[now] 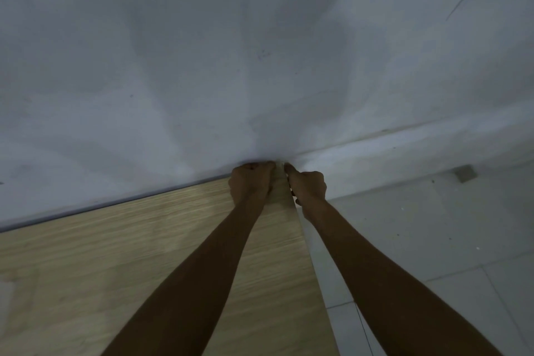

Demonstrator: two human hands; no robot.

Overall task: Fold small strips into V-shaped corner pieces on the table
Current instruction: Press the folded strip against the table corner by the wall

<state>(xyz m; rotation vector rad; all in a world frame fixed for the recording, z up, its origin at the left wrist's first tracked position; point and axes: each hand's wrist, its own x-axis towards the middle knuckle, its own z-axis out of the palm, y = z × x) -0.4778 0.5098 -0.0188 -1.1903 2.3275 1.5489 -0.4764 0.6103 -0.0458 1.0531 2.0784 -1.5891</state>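
step: we judge mid-fold | left hand (251,182) and right hand (307,186) both curled, pinching pale strip (279,173) between them, over counter (115,254) far corner by wall (260,66) | crease hidden, can't tell | next: we'd press ends together into V

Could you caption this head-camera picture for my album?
Left hand and right hand pinch a small pale strip at the wooden table's far corner.
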